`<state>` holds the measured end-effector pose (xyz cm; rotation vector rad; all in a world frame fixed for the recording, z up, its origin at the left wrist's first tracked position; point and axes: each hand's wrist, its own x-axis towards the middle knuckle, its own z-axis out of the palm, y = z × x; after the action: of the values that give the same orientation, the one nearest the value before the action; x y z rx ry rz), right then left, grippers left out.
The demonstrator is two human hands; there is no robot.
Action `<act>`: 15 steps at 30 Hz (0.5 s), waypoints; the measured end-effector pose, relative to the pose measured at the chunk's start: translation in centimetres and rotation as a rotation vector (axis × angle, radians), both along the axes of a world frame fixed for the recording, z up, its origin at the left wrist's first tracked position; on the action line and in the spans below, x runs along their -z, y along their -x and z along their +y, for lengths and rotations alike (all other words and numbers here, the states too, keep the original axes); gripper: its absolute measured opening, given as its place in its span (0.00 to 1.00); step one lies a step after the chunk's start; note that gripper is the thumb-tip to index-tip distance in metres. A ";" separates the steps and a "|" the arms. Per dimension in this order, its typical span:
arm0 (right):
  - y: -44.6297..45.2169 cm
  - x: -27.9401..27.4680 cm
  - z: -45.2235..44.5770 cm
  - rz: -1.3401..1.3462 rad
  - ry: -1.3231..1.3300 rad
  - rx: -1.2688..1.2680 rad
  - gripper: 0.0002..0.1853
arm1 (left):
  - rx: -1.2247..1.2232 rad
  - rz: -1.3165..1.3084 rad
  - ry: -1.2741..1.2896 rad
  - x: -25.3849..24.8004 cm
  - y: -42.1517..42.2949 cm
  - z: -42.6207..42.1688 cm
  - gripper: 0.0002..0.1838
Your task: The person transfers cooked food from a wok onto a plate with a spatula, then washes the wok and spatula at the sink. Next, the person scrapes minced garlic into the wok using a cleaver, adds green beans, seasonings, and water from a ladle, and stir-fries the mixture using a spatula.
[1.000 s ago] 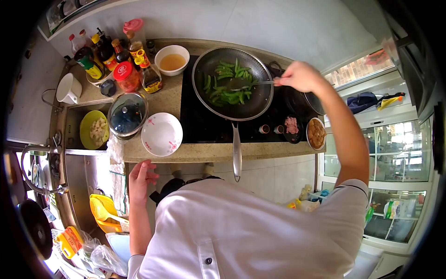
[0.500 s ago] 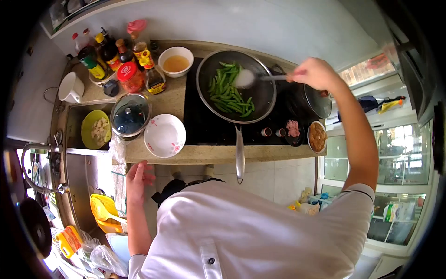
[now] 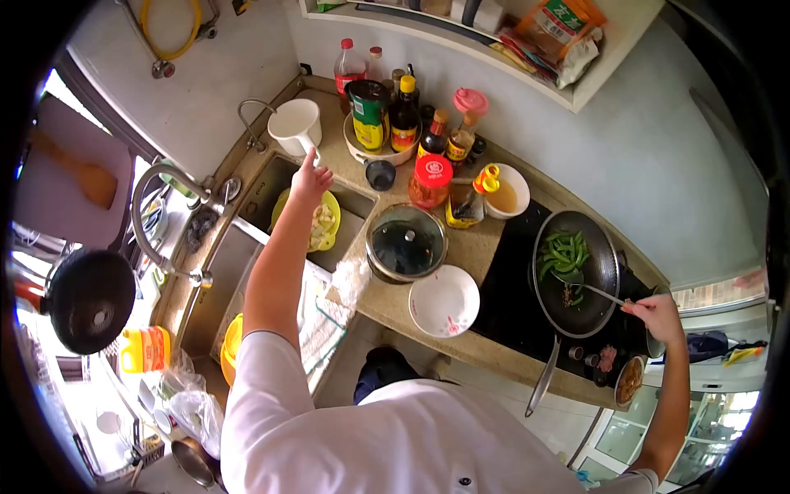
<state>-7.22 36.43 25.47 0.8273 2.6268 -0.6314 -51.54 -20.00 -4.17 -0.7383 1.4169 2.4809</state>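
My right hand is closed round the handle of a metal ladle, whose head rests among green pea pods in the wok. On the left, my left hand reaches over the sink, fingers apart, close to the handle of a white pitcher. Whether a fingertip touches that handle I cannot tell. Below this arm, a yellow-green bowl with pale chopped pieces sits in the sink, partly hidden by my forearm.
A glass-lidded pot and a white floral bowl stand between sink and cooktop. Sauce bottles and a red-lidded jar crowd the back counter. The wok's handle juts past the front edge. A faucet arches at left.
The view has swung left. My left hand has gone from beside the counter's front edge to near the pitcher. My right hand still holds the ladle, its head now lower in the wok.
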 end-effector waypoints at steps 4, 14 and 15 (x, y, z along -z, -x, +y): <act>-2.6 2.7 1.5 0.237 0.111 0.116 0.13 | -0.014 0.079 -0.118 2.2 5.8 -0.6 0.21; -2.3 2.6 -2.7 0.191 -0.214 0.049 0.10 | 0.240 0.205 0.085 0.5 -5.5 -5.0 0.15; -2.5 2.8 -2.2 0.196 -0.165 0.052 0.10 | 0.254 0.179 0.041 0.5 -5.7 -5.4 0.15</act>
<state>-4.68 34.19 22.69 0.9270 2.8747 -0.5390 -45.88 -25.45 -4.66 -0.3237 1.5188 2.3725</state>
